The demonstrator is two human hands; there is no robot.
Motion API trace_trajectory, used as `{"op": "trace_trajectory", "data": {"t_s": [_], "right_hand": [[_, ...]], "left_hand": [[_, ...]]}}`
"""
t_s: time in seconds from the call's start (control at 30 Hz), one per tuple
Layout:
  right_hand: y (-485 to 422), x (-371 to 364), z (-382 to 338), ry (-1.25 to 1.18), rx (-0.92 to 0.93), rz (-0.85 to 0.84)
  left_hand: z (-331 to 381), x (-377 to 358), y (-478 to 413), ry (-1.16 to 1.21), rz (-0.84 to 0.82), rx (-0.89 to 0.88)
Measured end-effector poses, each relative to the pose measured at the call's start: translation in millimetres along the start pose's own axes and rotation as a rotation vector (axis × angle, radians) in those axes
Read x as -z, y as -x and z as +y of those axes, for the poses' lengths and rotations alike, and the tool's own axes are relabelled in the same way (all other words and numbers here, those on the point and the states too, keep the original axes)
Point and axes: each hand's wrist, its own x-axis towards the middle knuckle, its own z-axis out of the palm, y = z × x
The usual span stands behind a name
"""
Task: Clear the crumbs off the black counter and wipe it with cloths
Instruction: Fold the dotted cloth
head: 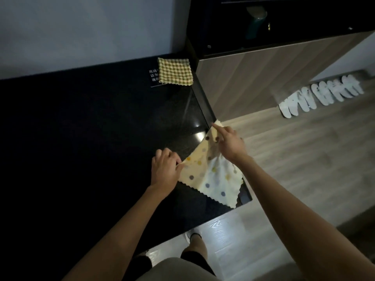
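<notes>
- Head view: the left hand grip pinches a corner of the dotted cloth, which lies at the black surface's right edge.
- The right hand grip holds the bunched far corner, its fingertips partly hidden.
- The checked cloth half covers a sign.
- Crumbs are indiscernible in the dark.

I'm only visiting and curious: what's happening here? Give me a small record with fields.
Surface: black counter
Left hand: pinches a corner of the polka-dot cloth
Right hand: grips the same cloth near its far corner
Spare: checked cloth, flat at the counter's far corner
Floor: white slippers lined by the wall
Crumbs: too dark to tell
</notes>
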Motion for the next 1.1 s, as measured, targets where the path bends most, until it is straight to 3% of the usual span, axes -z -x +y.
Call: {"op": "trace_trajectory", "data": {"t_s": [0.1, 0.2, 0.4, 0.53, 0.67, 0.77, 0.97, 1.1], "right_hand": [[-6.7, 7.8, 10.1, 0.202, 0.142, -0.003], [-13.5, 11.6, 17.0, 0.365, 0.301, 0.058], [-24.4, 47.9, 12.8, 0.117, 0.440, 0.102], [-30.8, 98.2, -8.9, -0.007, 0.553, 0.209], [-25.7, 143.9, -37.5, -0.174, 0.669, 0.285], [-12.5, 154.5, -43.3, -0.169, 0.733, 0.297], [25.6, 121.3, -16.0, -0.094, 0.745, 0.259], [52.0, 66.1, 11.4, -0.050, 0.696, 0.115]], "left_hand": [[6.8, 5.7, 1.8, 0.048, -0.006, 0.052], [18.4, 19.3, 3.8, 0.261, -0.088, 0.182], [31.6, 51.2, 4.1, 0.577, -0.084, 0.260], [39.3, 91.2, -0.6, 0.370, 0.032, 0.140], [52.4, 143.8, -3.4, 0.137, 0.347, -0.028], [57.7, 165.2, 5.9, 0.035, 0.446, -0.090], [39.9, 145.5, 49.0, -0.024, 0.416, -0.128], [12.4, 104.5, 78.7, 0.060, 0.252, -0.059]]}}
